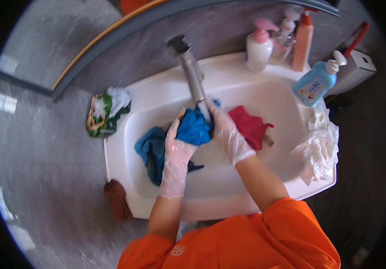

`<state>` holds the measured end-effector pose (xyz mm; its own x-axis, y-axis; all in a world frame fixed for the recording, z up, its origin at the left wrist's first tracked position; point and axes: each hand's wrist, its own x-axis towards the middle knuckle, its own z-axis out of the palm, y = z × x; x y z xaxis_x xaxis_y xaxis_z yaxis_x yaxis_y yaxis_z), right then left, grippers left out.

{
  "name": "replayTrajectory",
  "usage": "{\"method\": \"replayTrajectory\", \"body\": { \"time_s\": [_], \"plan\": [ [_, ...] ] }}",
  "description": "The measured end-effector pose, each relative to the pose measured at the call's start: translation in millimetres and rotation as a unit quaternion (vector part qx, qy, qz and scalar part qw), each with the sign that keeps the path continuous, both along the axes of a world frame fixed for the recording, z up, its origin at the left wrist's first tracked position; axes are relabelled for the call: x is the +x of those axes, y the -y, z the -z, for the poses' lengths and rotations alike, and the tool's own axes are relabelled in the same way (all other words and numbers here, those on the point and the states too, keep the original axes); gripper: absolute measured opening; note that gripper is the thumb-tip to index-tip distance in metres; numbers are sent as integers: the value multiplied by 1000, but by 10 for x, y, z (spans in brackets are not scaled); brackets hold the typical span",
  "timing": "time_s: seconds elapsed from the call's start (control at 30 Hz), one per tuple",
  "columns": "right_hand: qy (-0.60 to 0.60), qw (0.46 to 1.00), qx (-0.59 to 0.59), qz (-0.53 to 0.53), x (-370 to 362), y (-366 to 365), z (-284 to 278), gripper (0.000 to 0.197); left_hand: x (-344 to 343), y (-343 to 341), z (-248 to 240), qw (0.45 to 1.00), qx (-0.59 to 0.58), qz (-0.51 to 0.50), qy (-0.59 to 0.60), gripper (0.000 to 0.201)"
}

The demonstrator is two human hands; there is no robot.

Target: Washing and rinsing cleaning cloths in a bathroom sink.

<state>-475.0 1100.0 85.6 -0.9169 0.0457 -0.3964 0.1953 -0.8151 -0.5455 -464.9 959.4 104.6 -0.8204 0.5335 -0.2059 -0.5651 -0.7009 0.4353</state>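
Note:
Both my hands wear thin clear gloves and hold a wet blue cloth (pixel 194 128) under the running tap (pixel 193 76). My left hand (pixel 173 150) grips the cloth's left side, its fingers curled round it. On the other side, my right hand (pixel 225 130) is closed at the cloth's edge beside the water stream, its fingertips partly hidden. A darker teal cloth (pixel 151 152) lies in the white sink (pixel 202 190) left of my left hand. To the right of my right hand, a red cloth (pixel 250 127) rests in the basin.
Pump bottles stand on the back right rim: a white one (pixel 259 49), a clear one (pixel 284 38), an orange one (pixel 303 45) and a blue one (pixel 315 85). Crumpled white plastic (pixel 320 148) covers the right rim. A green bag (pixel 108 112) and brown cloth (pixel 117 199) sit at the left.

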Motion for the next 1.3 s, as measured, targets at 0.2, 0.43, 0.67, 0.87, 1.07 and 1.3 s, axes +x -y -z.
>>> {"method": "replayTrajectory", "body": {
  "time_s": [0.2, 0.43, 0.67, 0.87, 1.07, 1.3],
  "plan": [
    [-20, 959, 282, -27, 91, 116, -411, 31, 128, -170, 225, 976, 44, 45, 209, 90],
    [-136, 564, 814, 9, 123, 254, -431, 27, 46, -417, 575, 969, -213, -44, -115, 73],
    [11, 980, 182, -79, 238, -254, -56, 28, -196, -620, -8, 978, -123, 14, 171, 21],
    [-133, 661, 736, -66, 310, 403, -518, 30, 33, -571, 564, 840, 481, -250, 41, 28],
    [118, 958, 261, -23, 60, -72, -374, 42, -107, -489, 347, 958, -271, -8, 90, 35],
    [-205, 588, 778, 90, 386, 318, -437, 22, -127, -363, 702, 987, -149, -39, 52, 39]
  ]
}}
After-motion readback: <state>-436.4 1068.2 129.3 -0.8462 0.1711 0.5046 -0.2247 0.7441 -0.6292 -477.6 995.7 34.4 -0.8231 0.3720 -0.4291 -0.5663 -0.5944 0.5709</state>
